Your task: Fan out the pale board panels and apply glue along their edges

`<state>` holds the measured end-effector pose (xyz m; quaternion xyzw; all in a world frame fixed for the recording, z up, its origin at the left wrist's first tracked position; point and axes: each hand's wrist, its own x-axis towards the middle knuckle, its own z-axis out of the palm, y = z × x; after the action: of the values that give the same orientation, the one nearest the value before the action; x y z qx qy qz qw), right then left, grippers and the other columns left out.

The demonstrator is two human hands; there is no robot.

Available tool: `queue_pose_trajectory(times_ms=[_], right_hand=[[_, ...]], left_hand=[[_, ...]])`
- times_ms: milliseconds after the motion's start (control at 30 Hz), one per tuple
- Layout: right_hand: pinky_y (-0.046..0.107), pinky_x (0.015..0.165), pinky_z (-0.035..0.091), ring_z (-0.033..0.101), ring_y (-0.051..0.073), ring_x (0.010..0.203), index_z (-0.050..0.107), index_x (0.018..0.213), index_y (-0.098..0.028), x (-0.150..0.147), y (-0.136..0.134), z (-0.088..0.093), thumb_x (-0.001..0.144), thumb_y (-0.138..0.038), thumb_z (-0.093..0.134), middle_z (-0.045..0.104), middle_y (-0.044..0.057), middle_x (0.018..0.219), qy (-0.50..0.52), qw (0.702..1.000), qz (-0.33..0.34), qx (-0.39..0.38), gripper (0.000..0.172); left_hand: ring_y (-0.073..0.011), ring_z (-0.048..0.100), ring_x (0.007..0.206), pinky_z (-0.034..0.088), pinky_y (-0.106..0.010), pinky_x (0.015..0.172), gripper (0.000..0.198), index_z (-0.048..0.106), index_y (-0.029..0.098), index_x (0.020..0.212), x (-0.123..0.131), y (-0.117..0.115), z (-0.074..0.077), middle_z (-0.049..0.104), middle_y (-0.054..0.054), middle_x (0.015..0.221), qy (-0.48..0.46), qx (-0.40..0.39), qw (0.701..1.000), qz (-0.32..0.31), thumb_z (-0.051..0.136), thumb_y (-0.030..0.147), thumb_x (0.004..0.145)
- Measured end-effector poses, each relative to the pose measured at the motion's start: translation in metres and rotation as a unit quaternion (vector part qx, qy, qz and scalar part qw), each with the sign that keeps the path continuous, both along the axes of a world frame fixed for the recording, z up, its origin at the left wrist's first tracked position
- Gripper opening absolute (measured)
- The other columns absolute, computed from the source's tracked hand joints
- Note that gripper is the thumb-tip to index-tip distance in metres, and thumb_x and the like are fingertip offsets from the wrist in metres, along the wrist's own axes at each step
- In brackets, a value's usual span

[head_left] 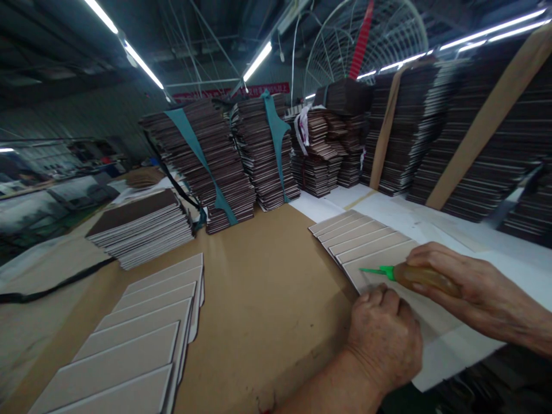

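Note:
An amber squeeze bottle (425, 280) with a thin green nozzle (376, 271) lies sideways in my right hand (468, 282), with the fingers wrapped round it. Its tip points left, just over the face of a beige panel (383, 259) in an overlapping row at the right. My left hand (386, 333) is closed with curled fingers at the near left edge of these panels, below the nozzle. What its fingers hold, if anything, is hidden from view.
Another overlapping row of beige panels (129, 345) lies at the left on the brown board (259, 276). A stack of dark-topped sheets (146, 227) stands behind it. Tall bundles (211, 161) bound with teal strips line the back, and brown-strapped bundles (487, 132) the right.

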<state>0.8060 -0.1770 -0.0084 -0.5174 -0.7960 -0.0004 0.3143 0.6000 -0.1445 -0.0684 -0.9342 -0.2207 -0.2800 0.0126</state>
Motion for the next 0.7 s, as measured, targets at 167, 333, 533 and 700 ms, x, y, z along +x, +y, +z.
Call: queue_pose_trajectory(times_ms=[167,333,533,700], right_hand=[[0.033,0.08,0.058,0.068,0.021,0.101,0.058,0.122,-0.032,-0.009,0.001,0.002,0.106,-0.042,0.059,0.066,0.0,0.114,-0.007,1.0,0.028,-0.001,0.018],[0.037,0.07,0.059,0.07,0.024,0.089,0.061,0.116,-0.032,0.008,-0.004,0.004,0.103,-0.05,0.061,0.069,0.002,0.109,-0.006,0.999,-0.032,0.015,0.022],[0.038,0.072,0.059,0.069,0.026,0.093,0.061,0.117,-0.031,0.016,-0.01,0.001,0.104,-0.052,0.057,0.068,0.004,0.11,-0.016,0.998,-0.064,0.008,0.025],[0.035,0.072,0.058,0.069,0.024,0.091,0.059,0.119,-0.031,0.014,-0.011,-0.002,0.105,-0.051,0.059,0.068,0.002,0.112,-0.022,0.998,-0.054,0.014,0.024]], left_hand=[[-0.0282,0.067,0.095,0.061,-0.046,0.082,0.021,0.068,0.015,0.096,0.0,0.0,0.002,0.068,-0.01,0.1,0.012,-0.007,1.0,0.008,0.059,0.033,0.096],[-0.0283,0.066,0.104,0.06,-0.044,0.091,0.02,0.067,0.014,0.1,0.0,0.001,0.001,0.067,-0.009,0.105,0.005,-0.016,1.0,-0.004,0.059,0.033,0.098],[-0.028,0.066,0.11,0.06,-0.044,0.096,0.02,0.067,0.015,0.102,0.0,0.0,0.003,0.067,-0.009,0.106,0.012,-0.032,0.999,-0.001,0.058,0.032,0.1],[-0.029,0.066,0.11,0.06,-0.045,0.096,0.021,0.068,0.015,0.104,-0.001,0.001,0.003,0.068,-0.01,0.108,0.014,-0.032,0.999,0.0,0.059,0.032,0.099]])
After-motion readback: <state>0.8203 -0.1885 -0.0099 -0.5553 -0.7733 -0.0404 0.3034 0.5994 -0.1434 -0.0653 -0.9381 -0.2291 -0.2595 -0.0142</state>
